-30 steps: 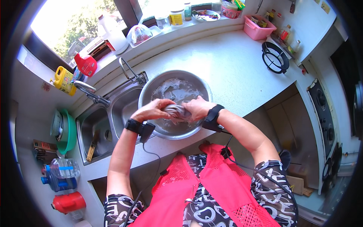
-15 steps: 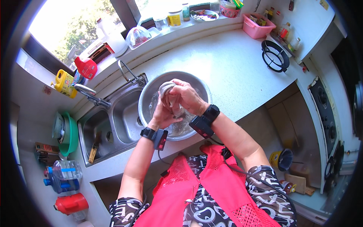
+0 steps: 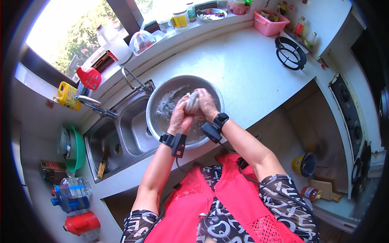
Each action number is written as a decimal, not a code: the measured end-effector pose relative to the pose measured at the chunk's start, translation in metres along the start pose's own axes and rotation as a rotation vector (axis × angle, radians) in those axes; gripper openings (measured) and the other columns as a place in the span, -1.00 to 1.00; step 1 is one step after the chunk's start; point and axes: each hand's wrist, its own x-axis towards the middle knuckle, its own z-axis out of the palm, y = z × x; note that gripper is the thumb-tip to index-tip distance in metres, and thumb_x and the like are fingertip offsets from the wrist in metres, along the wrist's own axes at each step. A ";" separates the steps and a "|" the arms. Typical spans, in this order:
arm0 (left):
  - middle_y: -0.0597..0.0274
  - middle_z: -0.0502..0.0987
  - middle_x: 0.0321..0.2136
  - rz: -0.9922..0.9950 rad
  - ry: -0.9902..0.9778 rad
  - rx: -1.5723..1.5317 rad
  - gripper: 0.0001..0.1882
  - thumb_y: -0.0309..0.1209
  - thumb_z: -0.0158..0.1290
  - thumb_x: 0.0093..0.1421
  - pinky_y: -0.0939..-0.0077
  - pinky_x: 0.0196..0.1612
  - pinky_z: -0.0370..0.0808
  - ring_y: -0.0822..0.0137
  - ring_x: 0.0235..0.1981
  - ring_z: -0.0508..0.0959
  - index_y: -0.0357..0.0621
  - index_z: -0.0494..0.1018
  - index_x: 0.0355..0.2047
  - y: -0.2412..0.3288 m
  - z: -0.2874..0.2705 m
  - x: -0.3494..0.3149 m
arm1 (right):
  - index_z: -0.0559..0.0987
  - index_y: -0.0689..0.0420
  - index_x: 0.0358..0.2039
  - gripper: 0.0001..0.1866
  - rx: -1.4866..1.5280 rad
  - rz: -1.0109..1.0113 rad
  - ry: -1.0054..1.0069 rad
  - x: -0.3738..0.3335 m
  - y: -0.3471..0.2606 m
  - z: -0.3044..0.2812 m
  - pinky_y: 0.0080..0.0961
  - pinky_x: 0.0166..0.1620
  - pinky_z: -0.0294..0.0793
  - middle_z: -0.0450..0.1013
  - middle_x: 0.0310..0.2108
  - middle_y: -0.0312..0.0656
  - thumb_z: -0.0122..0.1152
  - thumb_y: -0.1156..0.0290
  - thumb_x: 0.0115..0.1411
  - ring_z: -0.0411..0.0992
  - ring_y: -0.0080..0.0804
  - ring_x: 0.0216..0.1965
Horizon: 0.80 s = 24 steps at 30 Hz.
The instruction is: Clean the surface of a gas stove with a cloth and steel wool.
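Over a wide metal basin (image 3: 152,111) of sudsy water, both my hands grip a bunched, wet greyish cloth (image 3: 192,103). My left hand (image 3: 180,118) is closed on its left side, palm partly turned up. From the right, my right hand (image 3: 207,105) wraps its fingers round the cloth and squeezes it against the left. Parts of the fingers are blurred or hidden by the cloth. Foam and bubbles float on the water (image 3: 166,106) to the left of my hands.
Left of the basin is a double steel sink (image 3: 135,127) with a faucet (image 3: 97,106) and chopsticks (image 3: 102,165) inside. A black pot ring (image 3: 291,53) and a pink bin (image 3: 269,22) stand at the back right. Detergent bottles (image 3: 69,96) and jars (image 3: 179,19) line the sill.
The cloth has come down closer to the water and slightly right. My hands have pressed together round it, the left rising at the wrist and moving right.
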 end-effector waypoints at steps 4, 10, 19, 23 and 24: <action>0.14 0.51 -0.14 -0.079 -0.160 -0.054 -0.74 -0.26 -0.05 0.33 0.34 0.04 0.48 0.27 -0.10 0.52 -0.17 0.43 -0.11 0.023 -0.027 0.017 | 0.37 0.14 0.07 -0.54 -0.172 -0.169 -0.066 -0.040 -0.019 0.044 -0.27 0.13 0.33 0.24 0.07 0.05 0.04 0.12 0.28 0.29 -0.10 0.09; 0.10 0.46 -0.01 -0.126 -0.053 0.019 -0.66 -0.37 -0.13 0.34 0.22 0.22 0.32 0.21 0.01 0.47 -0.21 0.32 0.08 0.001 -0.010 -0.004 | 0.32 0.20 -0.03 -0.49 -0.242 0.019 0.061 -0.009 -0.030 0.022 -0.19 0.01 0.40 0.24 -0.03 0.21 0.19 0.12 0.17 0.33 0.01 -0.02; 0.18 0.49 -0.05 -0.268 -0.263 -0.006 -0.48 0.12 -0.23 0.32 0.13 0.12 0.40 0.19 0.00 0.47 0.01 0.39 -0.01 0.022 -0.060 0.005 | 0.51 0.12 -0.14 -0.71 -0.473 -0.556 -0.065 -0.050 -0.028 0.059 -0.16 0.05 0.29 0.37 -0.17 -0.05 0.11 0.24 0.19 0.29 -0.11 -0.03; 0.04 0.23 0.23 -0.450 -0.195 -0.070 -0.40 0.09 -0.33 0.36 -0.18 0.23 0.18 0.02 0.23 0.25 0.01 0.16 0.25 0.010 -0.009 -0.017 | 0.57 0.09 -0.23 -0.71 -0.898 -0.695 -0.046 -0.005 0.002 0.018 -0.15 -0.01 0.28 0.38 -0.19 -0.11 0.03 0.19 0.20 0.29 -0.13 -0.11; 0.04 0.25 0.21 -0.433 -0.158 -0.060 -0.40 0.10 -0.33 0.36 -0.17 0.23 0.19 0.03 0.22 0.27 0.01 0.18 0.23 0.012 -0.008 -0.017 | 0.56 0.11 -0.21 -0.71 -0.679 -0.493 -0.097 -0.004 0.005 0.015 -0.14 0.00 0.31 0.38 -0.16 -0.07 0.04 0.19 0.20 0.31 -0.09 -0.08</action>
